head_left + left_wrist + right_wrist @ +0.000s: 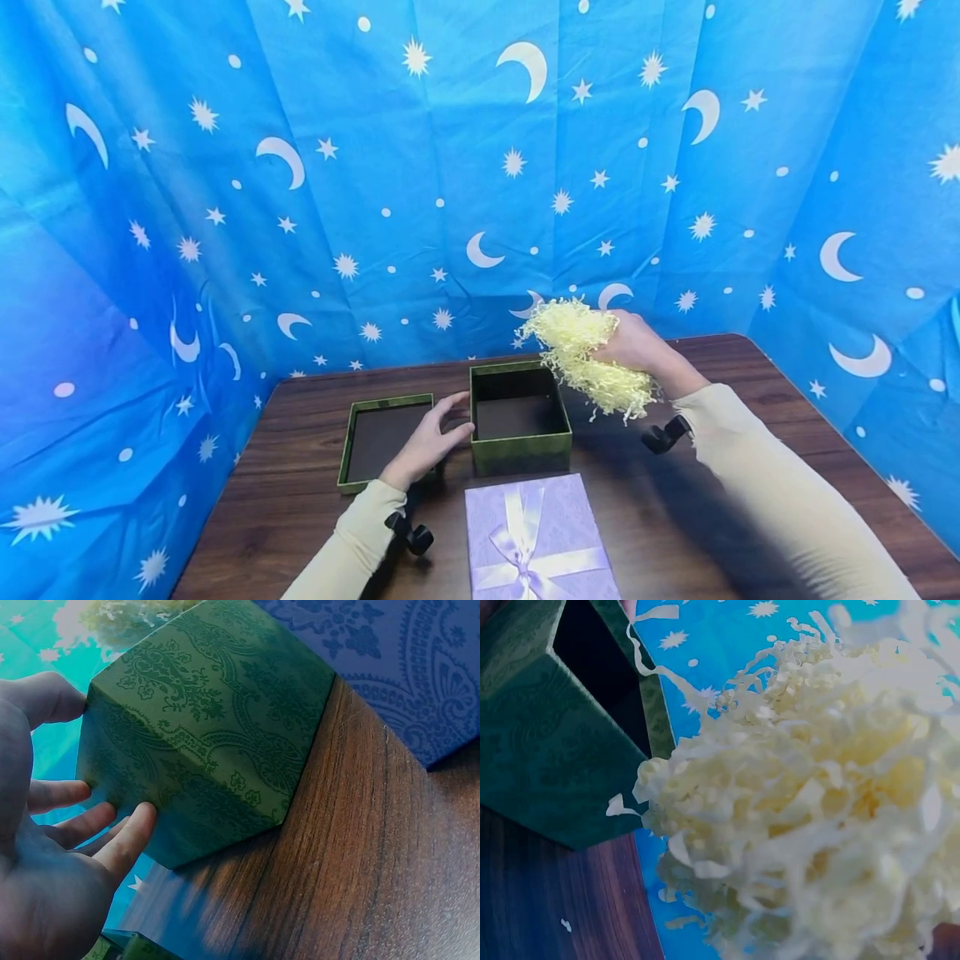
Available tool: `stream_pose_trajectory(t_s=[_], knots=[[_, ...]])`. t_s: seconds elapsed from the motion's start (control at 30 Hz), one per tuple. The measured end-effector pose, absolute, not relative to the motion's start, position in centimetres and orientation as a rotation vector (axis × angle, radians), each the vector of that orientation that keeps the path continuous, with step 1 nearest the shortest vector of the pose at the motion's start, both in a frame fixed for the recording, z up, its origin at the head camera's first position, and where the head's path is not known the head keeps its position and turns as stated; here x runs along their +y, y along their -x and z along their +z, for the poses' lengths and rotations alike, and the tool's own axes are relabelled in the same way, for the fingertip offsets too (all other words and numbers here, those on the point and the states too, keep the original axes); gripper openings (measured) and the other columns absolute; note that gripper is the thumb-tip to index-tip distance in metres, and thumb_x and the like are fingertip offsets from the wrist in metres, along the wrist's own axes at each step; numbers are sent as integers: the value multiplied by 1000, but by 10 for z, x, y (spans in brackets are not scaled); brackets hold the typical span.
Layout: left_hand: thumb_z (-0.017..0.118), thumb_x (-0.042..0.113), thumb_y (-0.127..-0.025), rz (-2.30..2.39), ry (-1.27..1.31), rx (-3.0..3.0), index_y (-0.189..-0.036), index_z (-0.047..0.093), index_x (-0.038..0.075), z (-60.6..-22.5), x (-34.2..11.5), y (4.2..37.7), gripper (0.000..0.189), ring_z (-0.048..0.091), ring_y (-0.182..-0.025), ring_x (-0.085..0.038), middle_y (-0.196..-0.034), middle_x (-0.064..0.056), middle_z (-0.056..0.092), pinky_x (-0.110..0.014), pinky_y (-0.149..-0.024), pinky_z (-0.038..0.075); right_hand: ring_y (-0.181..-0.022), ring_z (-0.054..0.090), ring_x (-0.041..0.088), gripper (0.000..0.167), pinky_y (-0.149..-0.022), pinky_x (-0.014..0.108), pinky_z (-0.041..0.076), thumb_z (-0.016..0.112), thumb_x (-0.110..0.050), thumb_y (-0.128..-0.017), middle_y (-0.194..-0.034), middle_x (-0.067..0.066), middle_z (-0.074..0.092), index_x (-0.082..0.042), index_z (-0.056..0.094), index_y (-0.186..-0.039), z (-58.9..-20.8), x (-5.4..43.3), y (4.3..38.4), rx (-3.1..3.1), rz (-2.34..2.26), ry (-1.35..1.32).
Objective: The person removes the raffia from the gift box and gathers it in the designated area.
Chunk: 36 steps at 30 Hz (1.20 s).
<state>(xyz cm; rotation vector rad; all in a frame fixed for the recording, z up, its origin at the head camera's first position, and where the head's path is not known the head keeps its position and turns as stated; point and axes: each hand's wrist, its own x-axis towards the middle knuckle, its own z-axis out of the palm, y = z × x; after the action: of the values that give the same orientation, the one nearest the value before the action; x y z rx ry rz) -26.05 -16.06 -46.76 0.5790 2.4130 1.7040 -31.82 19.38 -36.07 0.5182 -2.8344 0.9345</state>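
Observation:
A green patterned box (521, 454) with a dark inside stands uncovered on the table. My left hand (429, 440) touches its left side with fingertips and thumb; in the left wrist view the fairly straight fingers (131, 844) rest against the green wall. Up at the box's right rim, my right hand (633, 342) grips a big bundle of pale yellow shredded paper (573, 333). Loose strands hang from the bundle, and it hides most of the right fingers. In the right wrist view the shredded paper (802, 802) fills much of the picture beside the box (555, 750).
Left of the box lies its green-edged lid (386, 437), inside up, partly behind the left hand. A lilac gift box (491, 508) with a ribbon bow sits in front. A small paper scrap (566, 925) lies on the wooden table (262, 500). Blue star-patterned cloth (450, 167) hangs behind.

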Motion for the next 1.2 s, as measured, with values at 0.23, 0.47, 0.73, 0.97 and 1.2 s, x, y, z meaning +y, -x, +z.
stream_pose_trajectory(t_s=[0.23,0.47,0.73,0.97,1.2], knots=[[60,12,-97,1692,-576,2395,-148,34,0,-476,-163,267,60,43,-132,-40,-143,-24,43,-49,-103,45,-75,59,24,39,-74,44,54,73,-17,-78,-86,10,69,-3,65,-114,-362,205,318,-2829,857,-510],[62,15,-96,1709,-577,2427,-148,37,7,-494,-166,279,58,45,-131,-38,-143,-18,46,-48,-102,46,-91,65,35,44,-82,52,54,74,-19,-79,-105,20,70,0,64,-118,-365,219,317,-2795,819,-511],[63,22,-96,1700,-606,2432,-147,39,9,-494,-171,278,58,46,-130,-38,-142,-17,47,-38,-97,51,-84,64,36,46,-78,51,54,76,-24,-77,-99,23,69,4,65,-111,-384,237,317,-2829,776,-422],[63,22,-96,1695,-585,2440,-148,39,10,-490,-170,277,58,47,-130,-36,-142,-15,47,-41,-98,50,-82,64,33,51,-80,51,54,77,-25,-75,-96,23,70,5,63,-113,-398,255,315,-2879,801,-326],[63,18,-95,1703,-563,2440,-147,40,11,-493,-167,277,57,49,-129,-31,-144,-14,46,-43,-99,49,-74,61,32,45,-70,50,53,78,-26,-74,-87,22,68,6,64,-103,-416,276,311,-2929,713,-298]])
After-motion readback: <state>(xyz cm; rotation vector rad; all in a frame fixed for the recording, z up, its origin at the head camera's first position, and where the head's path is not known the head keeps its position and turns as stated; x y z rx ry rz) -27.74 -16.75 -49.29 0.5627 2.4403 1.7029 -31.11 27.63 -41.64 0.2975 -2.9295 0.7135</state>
